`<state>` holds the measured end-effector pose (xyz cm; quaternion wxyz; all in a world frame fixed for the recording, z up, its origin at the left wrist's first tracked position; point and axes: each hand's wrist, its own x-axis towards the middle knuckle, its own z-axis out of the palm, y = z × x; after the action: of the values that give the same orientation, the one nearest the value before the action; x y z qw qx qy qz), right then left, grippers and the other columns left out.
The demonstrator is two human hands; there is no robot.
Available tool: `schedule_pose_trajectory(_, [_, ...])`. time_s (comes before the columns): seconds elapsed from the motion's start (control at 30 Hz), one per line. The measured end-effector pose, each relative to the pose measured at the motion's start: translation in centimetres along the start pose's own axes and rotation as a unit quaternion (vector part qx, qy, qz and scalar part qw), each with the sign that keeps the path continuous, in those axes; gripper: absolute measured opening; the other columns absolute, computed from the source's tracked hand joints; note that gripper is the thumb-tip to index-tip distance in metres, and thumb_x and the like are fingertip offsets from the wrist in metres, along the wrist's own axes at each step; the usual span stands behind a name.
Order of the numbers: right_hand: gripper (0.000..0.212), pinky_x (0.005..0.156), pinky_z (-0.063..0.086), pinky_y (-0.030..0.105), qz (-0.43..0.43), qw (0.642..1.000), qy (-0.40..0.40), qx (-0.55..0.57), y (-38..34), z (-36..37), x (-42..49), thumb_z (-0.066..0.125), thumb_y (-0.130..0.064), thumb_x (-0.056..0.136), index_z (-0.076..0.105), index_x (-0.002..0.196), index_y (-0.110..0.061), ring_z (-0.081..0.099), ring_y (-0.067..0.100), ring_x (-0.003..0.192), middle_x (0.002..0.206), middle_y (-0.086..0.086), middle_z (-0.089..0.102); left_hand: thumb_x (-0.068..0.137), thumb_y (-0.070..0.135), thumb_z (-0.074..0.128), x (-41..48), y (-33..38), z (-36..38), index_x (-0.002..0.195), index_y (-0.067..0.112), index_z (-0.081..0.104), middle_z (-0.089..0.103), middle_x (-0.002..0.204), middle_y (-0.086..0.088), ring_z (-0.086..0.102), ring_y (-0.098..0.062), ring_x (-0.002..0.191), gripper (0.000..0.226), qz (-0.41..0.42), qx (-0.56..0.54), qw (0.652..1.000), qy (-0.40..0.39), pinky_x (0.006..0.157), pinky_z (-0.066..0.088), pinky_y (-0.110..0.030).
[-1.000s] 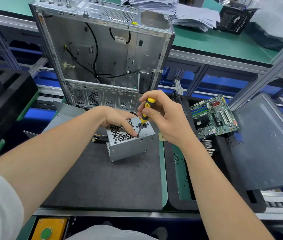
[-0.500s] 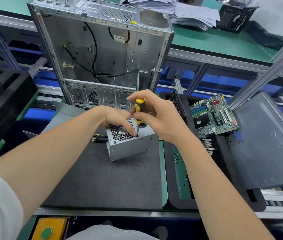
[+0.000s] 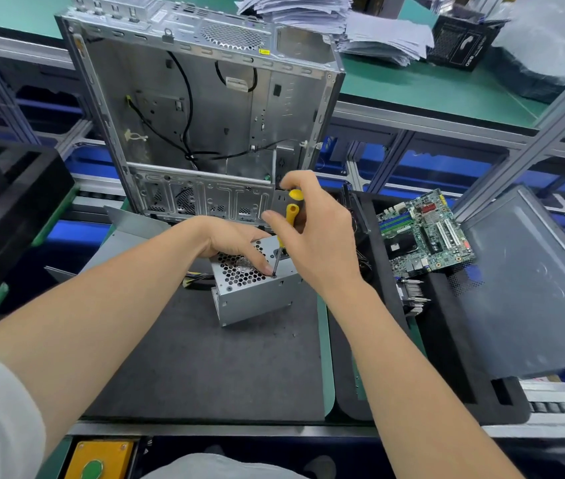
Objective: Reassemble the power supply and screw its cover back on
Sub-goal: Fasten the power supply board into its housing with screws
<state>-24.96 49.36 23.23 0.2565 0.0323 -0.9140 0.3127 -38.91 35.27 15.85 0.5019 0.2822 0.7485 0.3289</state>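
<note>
Power supply lies mid-frame, directly under my right hand, which grips the near-upright screwdriver. My left hand presses open-fingered beside its tip.

Bright, even overhead light; soft shadows, sharp centre (edges bowed by wide-angle lens).

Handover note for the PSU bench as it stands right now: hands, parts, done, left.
Left hand rests on top of the power supply, fingertip beside the screwdriver tip.
Right hand grips the screwdriver, tip on a screw at the near right corner of the cover.
Power supply sits on the grey mat, in front of the open computer case.
Done: cover in place.
Left: finish this screw; state of the other screws cannot be told.
</note>
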Motion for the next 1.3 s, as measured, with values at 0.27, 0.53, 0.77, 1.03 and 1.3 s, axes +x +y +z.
schedule_pose_trajectory(0.27, [0.048,0.100,0.056,0.037,-0.093,0.941,-0.272,0.176,1.1,-3.1,1.7,0.058,0.010,0.095,0.067,0.132,-0.018,0.063,0.015,0.125,0.129,-0.006,0.066,0.066,0.047,0.091,0.2,-0.3,-0.2,0.145,0.043,0.047,0.042,0.154,0.023,0.034,-0.007,0.146,0.090,0.019,0.018,0.999,0.031,0.120,0.029,-0.037])
schedule_pose_trajectory(0.53, [0.027,0.078,0.059,0.032,-0.018,0.981,-0.171,0.094,0.1,-2.6,2.0,0.089,-0.016,0.078,0.072,0.098,-0.025,0.069,0.012,0.077,0.083,-0.007,0.072,0.065,0.048,0.090,-0.1,0.0,-0.1,0.150,0.038,0.044,0.042,0.157,0.018,0.033,-0.012,0.147,0.098,0.010,0.026,1.000,0.013,0.123,0.024,-0.040])
schedule_pose_trajectory(0.77, [0.037,0.062,0.041,0.012,0.071,0.997,-0.033,-0.023,-0.1,-1.0,1.4,0.088,-0.042,0.077,0.058,0.080,-0.020,0.056,0.011,0.063,0.062,-0.009,0.060,0.080,0.038,0.087,0.0,0.0,-0.2,0.114,0.055,0.056,0.051,0.119,0.038,0.047,0.003,0.116,0.049,-0.017,0.008,1.000,-0.004,0.085,0.038,-0.017])
schedule_pose_trajectory(1.03, [0.026,0.094,0.050,0.026,-0.099,0.953,-0.270,0.097,0.3,-3.3,1.9,0.063,-0.001,0.098,0.065,0.119,-0.016,0.061,0.010,0.115,0.120,-0.005,0.064,0.071,0.040,0.088,-0.1,0.1,0.2,0.131,0.044,0.058,0.060,0.137,0.021,0.051,-0.005,0.134,0.067,0.009,0.008,1.000,0.012,0.110,0.042,-0.031])
schedule_pose_trajectory(1.3, [0.025,0.074,0.060,0.043,-0.034,0.963,-0.247,0.102,-0.6,-2.7,2.1,0.078,-0.004,0.087,0.071,0.104,-0.022,0.069,0.016,0.079,0.088,-0.004,0.073,0.066,0.041,0.089,-0.1,0.1,0.3,0.122,0.055,0.047,0.045,0.133,0.035,0.033,-0.009,0.141,0.071,0.023,0.013,0.999,0.022,0.118,0.024,-0.032])
